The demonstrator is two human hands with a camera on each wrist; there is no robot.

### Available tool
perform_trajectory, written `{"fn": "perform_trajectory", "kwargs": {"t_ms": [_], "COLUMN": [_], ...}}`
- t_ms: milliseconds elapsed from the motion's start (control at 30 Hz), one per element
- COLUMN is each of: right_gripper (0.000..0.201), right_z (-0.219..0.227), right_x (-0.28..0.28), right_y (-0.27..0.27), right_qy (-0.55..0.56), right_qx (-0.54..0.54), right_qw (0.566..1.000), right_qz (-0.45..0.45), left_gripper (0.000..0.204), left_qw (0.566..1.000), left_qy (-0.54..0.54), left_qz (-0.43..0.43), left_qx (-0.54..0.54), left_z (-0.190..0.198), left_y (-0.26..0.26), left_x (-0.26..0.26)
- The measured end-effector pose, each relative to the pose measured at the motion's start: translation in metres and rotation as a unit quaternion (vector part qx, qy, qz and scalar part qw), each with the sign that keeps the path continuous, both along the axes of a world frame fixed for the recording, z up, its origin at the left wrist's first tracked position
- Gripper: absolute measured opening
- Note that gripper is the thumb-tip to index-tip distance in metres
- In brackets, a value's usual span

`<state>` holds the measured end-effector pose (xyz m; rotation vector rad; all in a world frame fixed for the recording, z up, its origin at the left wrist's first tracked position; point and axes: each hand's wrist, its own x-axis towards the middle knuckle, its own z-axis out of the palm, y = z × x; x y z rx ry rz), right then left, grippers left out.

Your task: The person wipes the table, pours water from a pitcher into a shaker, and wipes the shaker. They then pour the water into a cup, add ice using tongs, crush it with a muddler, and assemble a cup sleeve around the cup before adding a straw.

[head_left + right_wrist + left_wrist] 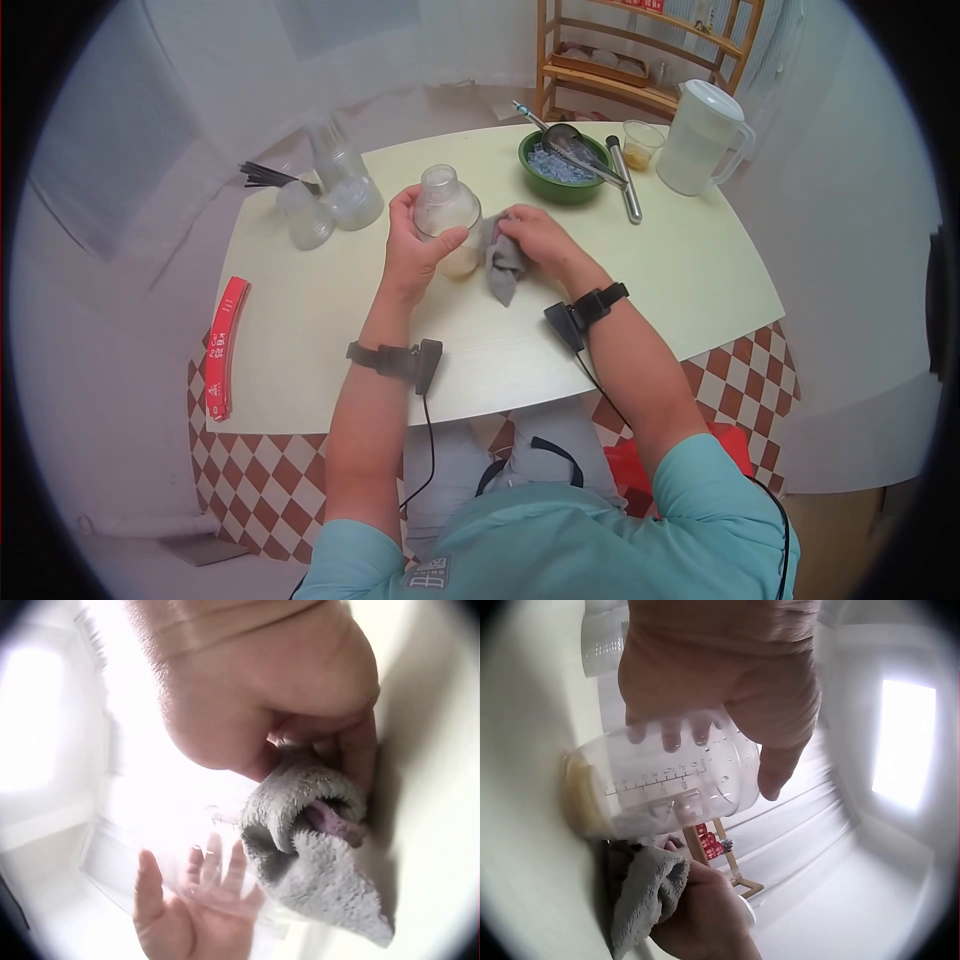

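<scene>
My left hand [408, 250] grips a clear plastic shaker [447, 208] with a narrower domed top, fingers behind it and thumb at its near side. In the left wrist view, a printed measuring scale runs along the shaker wall [656, 782], droplets cling near the top, and some pale brownish liquid [585, 795] lies at the bottom. Just right of the shaker, my right hand [543, 240] holds a bunched grey towel [503, 262] whose loose end hangs toward me. A purplish edge shows in the folds of the towel [315, 855] in the right wrist view.
A green bowl [565, 190] of ice with a scoop stands at the back, beside a metal muddler [625, 180], a small cup [642, 145] and a lidded pitcher [700, 137]. Stacked clear cups [345, 175], black straws [265, 175] and a red packet [226, 345] lie left.
</scene>
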<state>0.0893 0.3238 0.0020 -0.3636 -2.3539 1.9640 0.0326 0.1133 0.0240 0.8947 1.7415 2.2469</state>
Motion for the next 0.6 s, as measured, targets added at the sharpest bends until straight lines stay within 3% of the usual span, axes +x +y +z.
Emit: {"fn": "perform_trajectory", "kwargs": {"t_ms": [33,67,133,167,233,267,300,367,400,433,500,533,600], "right_gripper": [0.031,0.031,0.035,0.035,0.046,0.061,0.054,0.037,0.028,0.032,0.032,0.032,0.030], "right_z": [0.003,0.002,0.002,0.016,0.060,0.051,0.040,0.045,0.051,0.050,0.056,0.059,0.061], "right_x": [-0.001,-0.004,-0.008,0.001,0.026,0.026,0.025,0.039,0.044,0.046,0.034,0.032,0.030], "right_y": [0.004,0.012,0.026,0.019,-0.004,-0.001,0.000,-0.017,-0.032,-0.044,-0.046,-0.047,-0.048], "right_qy": [0.008,0.006,0.209,0.208,0.357,0.354,0.367,0.276,0.296,0.345,0.468,0.466,0.387], "right_qx": [-0.094,-0.095,-0.279,-0.278,-0.357,-0.403,-0.430,-0.221,-0.090,-0.014,0.253,0.253,0.113], "right_qw": [0.994,0.994,0.933,0.934,0.860,0.837,0.798,0.924,0.946,0.936,0.847,0.847,0.915], "right_qz": [-0.049,-0.050,-0.085,-0.086,0.072,0.106,0.209,0.145,0.095,0.065,0.021,0.024,-0.001], "left_gripper": [0.088,0.088,0.086,0.086,0.084,0.084,0.083,0.082,0.083,0.083,0.082,0.082,0.081], "left_qw": [0.999,0.999,0.996,0.996,0.993,0.992,0.991,0.988,0.988,0.987,0.988,0.988,0.988], "left_qy": [-0.018,-0.019,-0.042,-0.043,-0.055,-0.056,-0.059,-0.062,-0.042,-0.022,-0.020,-0.017,-0.023], "left_qz": [-0.025,-0.025,-0.064,-0.065,-0.095,-0.096,-0.116,-0.135,-0.145,-0.155,-0.153,-0.151,-0.150], "left_qx": [0.023,0.022,0.039,0.041,0.048,0.052,0.043,0.038,0.009,-0.021,-0.016,-0.012,-0.004], "left_z": [0.000,0.001,0.002,0.001,0.000,0.000,0.000,0.006,0.010,0.013,0.012,0.011,0.007], "left_y": [0.000,-0.001,-0.002,-0.001,0.001,0.002,0.003,0.003,0.001,0.000,0.000,0.000,0.000], "left_x": [0.000,0.001,0.003,0.003,0.004,0.006,0.008,0.011,0.012,0.013,0.014,0.014,0.015]}}
